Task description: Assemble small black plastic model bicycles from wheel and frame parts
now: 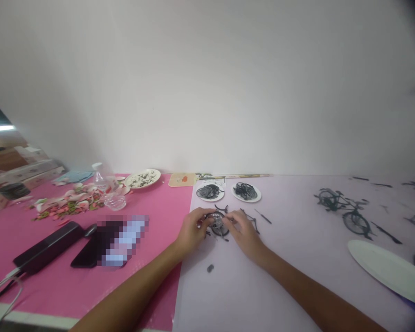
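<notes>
Between my hands, just above the pale sheet, is a small dark spoked model bicycle wheel [218, 224]. My left hand [194, 230] grips its left rim between thumb and fingers. On the opposite side my right hand [242, 232] pinches the wheel's upper right edge. Small dark parts lie around it: a curved piece [221, 209] beyond the wheel and a thin frame piece [251, 219] partly behind my right hand. A slim screwdriver-like tool [263, 216] rests to the right. Closer to me lies a small dark lump [210, 268], its kind unclear.
Two white plates [210, 198] [247, 200] hold dark wheels and parts at the back. A model bicycle [344, 207] stands right, near a white oval plate [390, 272]. Left are a phone [107, 244], a black power bank [48, 247], a clear bottle [98, 177] and colourful pieces [71, 200].
</notes>
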The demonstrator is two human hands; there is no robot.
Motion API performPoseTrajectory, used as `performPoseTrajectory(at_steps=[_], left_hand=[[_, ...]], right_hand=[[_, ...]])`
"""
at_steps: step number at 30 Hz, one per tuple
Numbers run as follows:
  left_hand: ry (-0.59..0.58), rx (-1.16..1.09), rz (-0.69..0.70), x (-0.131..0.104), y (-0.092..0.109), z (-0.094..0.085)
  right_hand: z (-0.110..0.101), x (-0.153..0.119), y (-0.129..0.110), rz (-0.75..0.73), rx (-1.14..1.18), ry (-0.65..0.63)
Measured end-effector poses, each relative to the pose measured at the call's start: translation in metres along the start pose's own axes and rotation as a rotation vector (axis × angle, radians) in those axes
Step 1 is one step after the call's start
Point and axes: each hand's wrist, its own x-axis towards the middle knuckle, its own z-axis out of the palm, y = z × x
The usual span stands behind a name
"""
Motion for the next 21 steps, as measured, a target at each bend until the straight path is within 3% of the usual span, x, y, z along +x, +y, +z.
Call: performPoseTrajectory(at_steps=[21], left_hand=[[-0.069,-0.308,-0.298,0.0013,-0.0031,0.0016]], right_hand=[[0.0012,-0.0027,-0.0045,0.005,0.005,0.007]])
